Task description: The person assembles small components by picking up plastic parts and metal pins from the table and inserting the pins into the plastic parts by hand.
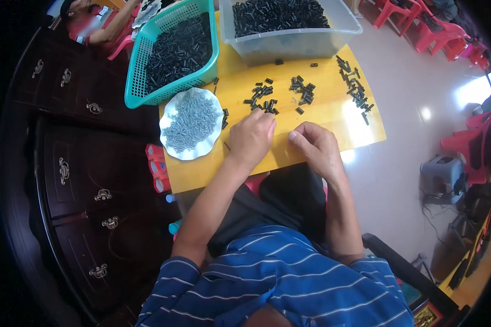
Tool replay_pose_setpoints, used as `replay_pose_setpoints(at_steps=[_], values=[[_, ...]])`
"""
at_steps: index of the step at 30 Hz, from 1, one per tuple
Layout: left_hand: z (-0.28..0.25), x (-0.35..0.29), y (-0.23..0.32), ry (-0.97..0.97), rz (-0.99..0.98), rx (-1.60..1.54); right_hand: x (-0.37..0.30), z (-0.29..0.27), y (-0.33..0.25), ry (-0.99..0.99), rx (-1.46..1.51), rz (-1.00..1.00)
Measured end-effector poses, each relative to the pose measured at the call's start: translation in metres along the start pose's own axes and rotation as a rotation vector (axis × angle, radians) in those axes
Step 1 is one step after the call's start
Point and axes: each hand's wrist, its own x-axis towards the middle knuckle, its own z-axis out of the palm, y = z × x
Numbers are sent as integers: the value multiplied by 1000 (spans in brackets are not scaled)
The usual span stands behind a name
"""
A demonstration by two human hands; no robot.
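Note:
My left hand [252, 138] is above the yellow table, its fingers closed together at the near edge of a loose group of small black cylindrical parts [267, 91]. What those fingers hold, if anything, is hidden. To its right, my right hand [318, 148] is curled with thumb and index finger pressed together; anything between them is too small to make out. Beyond it lies a second small group of black parts [306, 94]. Left of my left hand, a white scalloped plate [192, 155] carries a heap of small silvery metal pieces, apparently screws [188, 121].
A teal perforated basket [157, 97] and a translucent plastic tub [292, 44], both full of black parts, stand along the far side of the yellow table [240, 163]. More black parts [356, 87] line its right edge. Dark drawers [71, 158] stand left; another person [95, 24] sits far left.

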Motion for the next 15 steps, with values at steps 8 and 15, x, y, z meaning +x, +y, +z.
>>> replay_pose_setpoints(at_steps=[8, 15], values=[[-2, -10, 4, -50, 10, -87, 3, 1, -9, 167, -12, 36], [-24, -35, 3, -31, -29, -288, 18, 2, -12, 294, -379, -129]])
